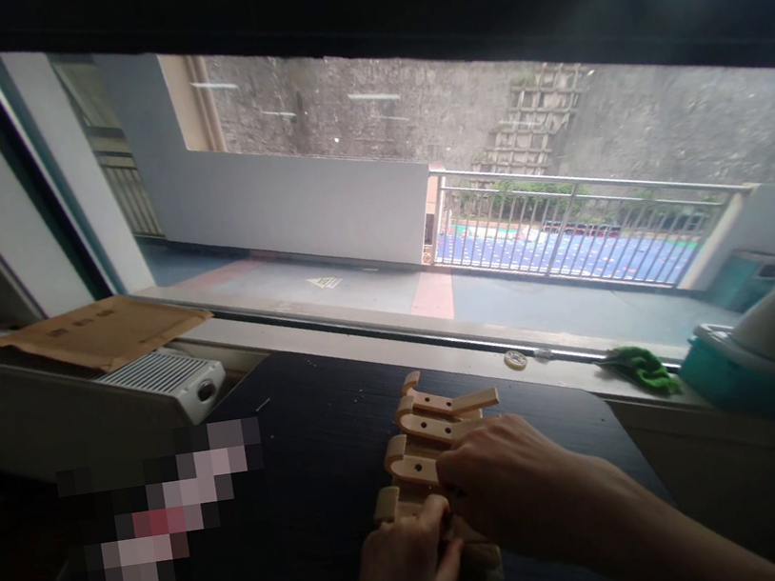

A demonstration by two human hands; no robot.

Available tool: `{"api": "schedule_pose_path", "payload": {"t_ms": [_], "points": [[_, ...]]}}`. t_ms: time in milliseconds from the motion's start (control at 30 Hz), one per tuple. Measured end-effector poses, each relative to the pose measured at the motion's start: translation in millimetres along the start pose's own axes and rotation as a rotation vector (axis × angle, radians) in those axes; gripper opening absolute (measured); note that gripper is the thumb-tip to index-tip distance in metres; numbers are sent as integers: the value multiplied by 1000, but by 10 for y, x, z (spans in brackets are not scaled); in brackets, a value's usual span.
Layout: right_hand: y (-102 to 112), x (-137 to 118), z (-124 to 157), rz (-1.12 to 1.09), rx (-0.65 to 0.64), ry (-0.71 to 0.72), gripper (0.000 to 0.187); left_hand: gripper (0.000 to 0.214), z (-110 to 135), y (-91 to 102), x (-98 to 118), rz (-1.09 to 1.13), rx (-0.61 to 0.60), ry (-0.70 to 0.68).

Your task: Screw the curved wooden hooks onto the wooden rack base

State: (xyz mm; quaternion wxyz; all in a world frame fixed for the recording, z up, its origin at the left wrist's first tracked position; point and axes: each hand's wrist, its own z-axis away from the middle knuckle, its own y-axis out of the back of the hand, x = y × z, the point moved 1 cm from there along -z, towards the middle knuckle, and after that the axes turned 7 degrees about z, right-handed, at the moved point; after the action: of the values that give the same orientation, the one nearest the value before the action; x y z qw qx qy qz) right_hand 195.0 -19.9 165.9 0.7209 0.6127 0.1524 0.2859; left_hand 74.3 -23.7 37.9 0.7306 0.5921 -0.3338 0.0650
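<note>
On the dark tabletop lies a pale wooden piece (423,467) made of several parallel slats with rounded, curled ends and small dark holes. A narrow flat strip of wood (475,400) sticks out to the right at its far end. My left hand (407,557) is closed on the near end of the wooden piece, thumb and fingers bent against it. Curled over the slats from the right is my right hand (503,467), its fingers closed just beyond the left ones. Whatever is between the right fingers is hidden.
The dark table (321,434) stands against a window sill. On the sill are a roll of tape (515,360), a green cloth (648,371) and a teal container (746,375). A brown envelope (112,331) lies at the left on a white unit. A blurred patch covers the table's left side.
</note>
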Motion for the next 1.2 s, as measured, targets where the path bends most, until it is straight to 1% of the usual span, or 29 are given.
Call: {"api": "schedule_pose_path", "payload": {"t_ms": [167, 300, 367, 500, 600, 800, 967, 1067, 1200], "points": [[-78, 18, -22, -8, -24, -66, 16, 17, 6, -1, -2, -3, -29, 4], [-62, 30, -11, -20, 3, -102, 21, 18, 12, -18, -3, -9, -16, 4], [-30, 31, 1, -13, 0, -91, 20, 18, 16, -20, -3, -4, 1, 1], [37, 32, 35, -6, 11, -53, 10, 16, 19, -13, -6, 7, 42, -18], [47, 21, 39, 2, 5, -7, 7, 15, 19, -14, -9, 5, 53, -39], [10, -20, -26, 2, -9, 11, 11, 17, 13, -37, -18, 16, 52, -11], [-9, -25, -39, 5, -18, -25, 12, 16, 3, -20, -12, 25, 32, -2], [16, -14, -18, 2, -21, -38, 14, 17, 3, 2, 0, 17, 22, -3], [70, 13, 4, 6, 18, -2, 11, 17, 15, 1, -4, 8, 43, -10]]}}
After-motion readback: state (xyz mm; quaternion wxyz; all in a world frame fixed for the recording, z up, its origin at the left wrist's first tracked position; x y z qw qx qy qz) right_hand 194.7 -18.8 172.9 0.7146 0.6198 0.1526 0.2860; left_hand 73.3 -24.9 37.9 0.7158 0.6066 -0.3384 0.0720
